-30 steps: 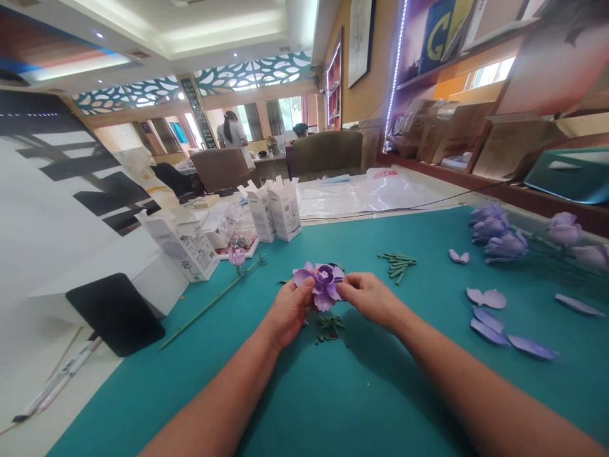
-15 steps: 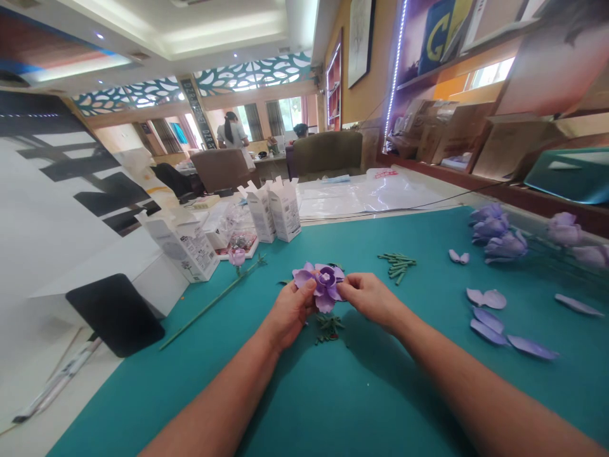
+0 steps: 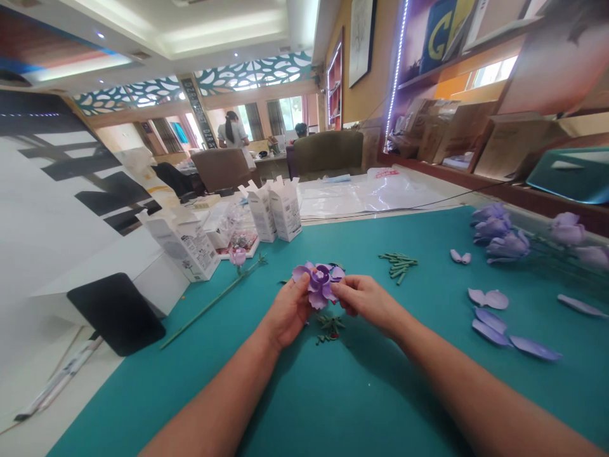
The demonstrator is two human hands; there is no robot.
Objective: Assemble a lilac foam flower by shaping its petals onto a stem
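Both hands, left hand [image 3: 289,309] and right hand [image 3: 365,299], pinching purple flower [image 3: 318,282], green bits [image 3: 330,327] beneath, loose petals [image 3: 490,317] right

A teal mat [image 3: 333,393] covers the table. On it lie a green stem with a purple bud [image 3: 216,298], a heap of green sticks [image 3: 397,263], green bits [image 3: 330,328] and loose purple petals [image 3: 504,317]. Finished purple flowers [image 3: 497,231] lie at the far right edge. Left of the mat stand 3 white cartons [image 3: 273,209] beside a black pad [image 3: 117,312]. Clear plastic sheets [image 3: 366,193] lie beyond the mat.
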